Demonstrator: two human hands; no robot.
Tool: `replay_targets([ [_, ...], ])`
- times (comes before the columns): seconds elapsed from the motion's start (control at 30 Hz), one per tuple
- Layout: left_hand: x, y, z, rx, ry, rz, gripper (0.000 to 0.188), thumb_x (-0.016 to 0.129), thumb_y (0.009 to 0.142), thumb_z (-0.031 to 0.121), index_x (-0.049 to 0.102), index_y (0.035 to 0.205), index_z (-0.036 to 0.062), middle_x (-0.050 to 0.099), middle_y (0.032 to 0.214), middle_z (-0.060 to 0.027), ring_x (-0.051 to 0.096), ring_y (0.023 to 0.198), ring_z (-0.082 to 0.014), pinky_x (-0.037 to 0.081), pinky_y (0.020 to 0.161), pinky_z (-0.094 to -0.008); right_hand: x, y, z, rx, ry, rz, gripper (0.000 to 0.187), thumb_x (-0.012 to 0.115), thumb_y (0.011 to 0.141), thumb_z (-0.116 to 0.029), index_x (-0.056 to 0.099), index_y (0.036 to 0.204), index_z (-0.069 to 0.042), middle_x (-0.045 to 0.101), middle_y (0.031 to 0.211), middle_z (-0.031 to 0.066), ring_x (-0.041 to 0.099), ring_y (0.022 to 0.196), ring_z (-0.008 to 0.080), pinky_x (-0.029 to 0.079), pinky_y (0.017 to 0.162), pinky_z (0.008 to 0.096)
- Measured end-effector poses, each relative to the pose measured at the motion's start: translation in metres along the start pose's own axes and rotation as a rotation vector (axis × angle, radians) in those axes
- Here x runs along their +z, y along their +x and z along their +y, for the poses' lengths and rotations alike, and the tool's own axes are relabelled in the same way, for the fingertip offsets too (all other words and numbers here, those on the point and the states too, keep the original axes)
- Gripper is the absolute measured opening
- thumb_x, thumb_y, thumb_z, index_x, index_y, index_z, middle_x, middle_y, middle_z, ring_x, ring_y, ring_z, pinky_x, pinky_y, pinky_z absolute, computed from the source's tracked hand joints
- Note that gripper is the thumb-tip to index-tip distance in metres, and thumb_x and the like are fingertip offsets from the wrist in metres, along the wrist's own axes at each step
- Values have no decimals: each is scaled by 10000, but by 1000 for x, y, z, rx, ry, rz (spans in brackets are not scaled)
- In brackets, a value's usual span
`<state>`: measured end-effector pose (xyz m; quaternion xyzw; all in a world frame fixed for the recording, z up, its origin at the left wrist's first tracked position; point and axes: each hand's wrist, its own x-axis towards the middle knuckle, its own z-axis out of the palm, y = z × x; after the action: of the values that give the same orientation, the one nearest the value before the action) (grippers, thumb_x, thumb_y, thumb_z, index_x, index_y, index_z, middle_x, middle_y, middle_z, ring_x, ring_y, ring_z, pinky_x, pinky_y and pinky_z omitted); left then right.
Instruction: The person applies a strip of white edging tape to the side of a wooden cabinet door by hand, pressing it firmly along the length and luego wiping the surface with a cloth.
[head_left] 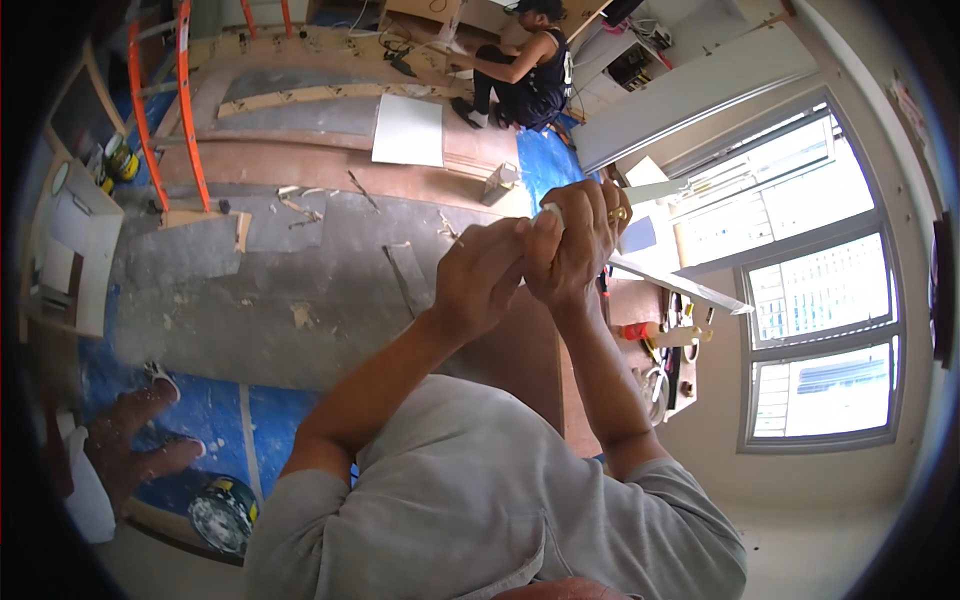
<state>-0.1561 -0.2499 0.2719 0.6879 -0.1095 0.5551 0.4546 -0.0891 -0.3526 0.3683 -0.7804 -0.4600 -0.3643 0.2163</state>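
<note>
As our right hand grips a white piece near the desk's far edge, our left hand's fingers bunch against it, hold unclear; work seems underway, how much remains we cannot tell.

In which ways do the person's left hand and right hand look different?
The right hand shows a ring; the left hand shows none. The right hand's fingers curl around a pale object, while whether the left hand holds anything is unclear. Both are ungloved, raised and close together.
</note>
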Motion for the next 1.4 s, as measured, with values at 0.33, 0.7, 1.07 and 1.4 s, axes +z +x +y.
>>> replay_targets([
  [0.33,4,-27,3,-485,-218,-269,492,738,991,254,581,1372,-15,734,1084,-207,749,945,-344,579,815,-413,-27,-13,16,-64,98,-105,469,685,933,-456,678,1240,-101,692,1179,61,610,1159,318,323,1122,536],
  [0.7,2,-49,2,-690,-295,-405,431,766,947,156,616,1319,2,743,961,-164,716,818,-211,555,746,-345,-80,-36,108,28,55,-201,549,482,1058,-498,645,1412,-111,639,1431,102,550,1377,316,284,1213,531],
  [1.07,1,-43,6,-576,-231,-419,327,779,915,7,653,1210,-58,751,1030,-104,668,860,-120,547,775,-288,-92,-77,232,370,-278,118,413,468,1108,-381,684,1380,-158,641,1456,118,560,1385,318,358,1179,489],
  [1.4,1,-39,6,-657,-230,-352,306,795,913,23,669,1188,-31,713,1118,-62,642,997,-143,499,933,-295,-56,-142,274,1075,469,457,515,556,1090,-410,654,786,-6,648,779,63,572,770,166,467,759,344],
])
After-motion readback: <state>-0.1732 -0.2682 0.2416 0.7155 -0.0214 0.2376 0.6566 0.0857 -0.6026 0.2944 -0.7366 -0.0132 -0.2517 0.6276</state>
